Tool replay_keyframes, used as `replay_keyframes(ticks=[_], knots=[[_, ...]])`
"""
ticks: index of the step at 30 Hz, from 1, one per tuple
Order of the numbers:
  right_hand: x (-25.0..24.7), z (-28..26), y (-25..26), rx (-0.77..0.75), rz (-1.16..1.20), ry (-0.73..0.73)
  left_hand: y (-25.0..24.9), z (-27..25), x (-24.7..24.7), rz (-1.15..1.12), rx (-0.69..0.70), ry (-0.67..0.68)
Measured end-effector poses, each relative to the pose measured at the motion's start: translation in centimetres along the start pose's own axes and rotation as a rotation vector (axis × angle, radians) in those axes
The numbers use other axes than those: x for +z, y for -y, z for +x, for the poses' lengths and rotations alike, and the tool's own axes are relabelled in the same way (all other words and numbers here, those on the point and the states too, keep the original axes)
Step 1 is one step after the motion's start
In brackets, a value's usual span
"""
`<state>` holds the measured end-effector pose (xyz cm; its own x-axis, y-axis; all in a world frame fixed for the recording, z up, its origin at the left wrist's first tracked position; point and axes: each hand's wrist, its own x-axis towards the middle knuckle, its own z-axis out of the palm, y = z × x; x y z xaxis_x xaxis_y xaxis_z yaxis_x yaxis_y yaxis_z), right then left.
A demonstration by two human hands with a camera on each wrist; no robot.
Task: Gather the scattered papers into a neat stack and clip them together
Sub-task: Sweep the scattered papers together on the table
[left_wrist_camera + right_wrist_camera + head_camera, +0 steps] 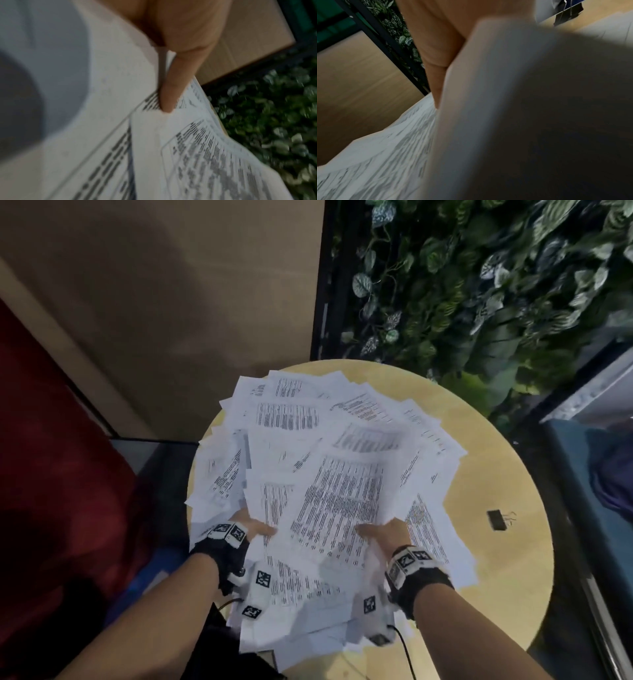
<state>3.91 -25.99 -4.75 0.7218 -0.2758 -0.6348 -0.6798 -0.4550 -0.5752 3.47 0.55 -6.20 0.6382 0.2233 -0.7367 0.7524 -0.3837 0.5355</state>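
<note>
Head view: I see both my hands at the near edge of a messy fan of printed papers [329, 474] that covers most of a round wooden table [496, 559].
Left hand [255, 530]: it grips the sheets, thumb on top and fingers hidden beneath.
Right hand [383, 534]: it grips the same way on the other side, fingers under the paper.
Left wrist view: only here do I see one finger [171, 88] lying along the printed face, its tip slipped under an overlapping sheet.
Right wrist view: mostly blocked by a blurred curl of paper; a thumb [436, 81] shows at its edge.
Binder clip [498, 520]: black, lying alone on bare wood to my right, well apart from the papers; the left wrist view misses it.
Room: a tan wall panel [171, 285] ahead, a leafy green wall [496, 285] to its right.
Edges: sheets overhang the table's left and near rim; bare wood lies on the right side.
</note>
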Motion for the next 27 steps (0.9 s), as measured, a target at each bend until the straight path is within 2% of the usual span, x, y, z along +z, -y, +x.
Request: replay_keyframes(ticks=[3, 5, 7, 9, 13, 15, 17, 19, 21, 23, 25, 27], knots=[[-1.5, 0.3, -0.4, -0.037, -0.125, 0.111, 0.0, -0.4, -0.6, 0.195, 0.002, 0.047], [-2.2, 0.7, -1.0, 0.003, -0.290, 0.207, 0.2, -0.3, -1.0, 0.197, -0.009, 0.034], [-2.4, 1.5, -1.9, 0.008, -0.356, 0.251, 0.3, -0.5, -1.2, 0.209, -0.048, 0.014], [-2.6, 1.2, -1.8, -0.028, -0.246, 0.206, 0.5, -0.2, -1.1, 0.164, -0.075, 0.010], [-1.6, 0.6, -0.8, -0.118, -0.081, 0.004, 0.1, -0.3, -0.9, 0.111, -0.107, 0.002], [-0.4, 0.7, -0.6, -0.135, -0.100, 0.012, 0.0, -0.8, -0.9, 0.042, -0.105, 0.013], [1.1, 0.5, -0.6, -0.148, -0.166, 0.067, 0.2, -0.6, -0.9, -0.016, -0.044, 0.075], [2.4, 0.2, -0.5, -0.191, -0.187, 0.094, 0.3, -0.4, -0.9, 0.053, 0.008, 0.143], [3.1, 0.3, -0.4, -0.239, -0.202, 0.036, 0.2, -0.5, -0.9, 0.092, 0.047, 0.113], [3.0, 0.7, -0.2, -0.256, -0.174, -0.087, -0.2, -0.9, -1.1, 0.046, 0.088, 0.072], [1.9, 0.8, 0.5, -0.254, 0.000, -0.114, -0.6, -0.9, -1.8, -0.055, 0.135, 0.071], [0.1, 0.9, 1.3, -0.219, 0.261, 0.035, -1.4, -1.4, -2.6, -0.148, 0.198, 0.107]])
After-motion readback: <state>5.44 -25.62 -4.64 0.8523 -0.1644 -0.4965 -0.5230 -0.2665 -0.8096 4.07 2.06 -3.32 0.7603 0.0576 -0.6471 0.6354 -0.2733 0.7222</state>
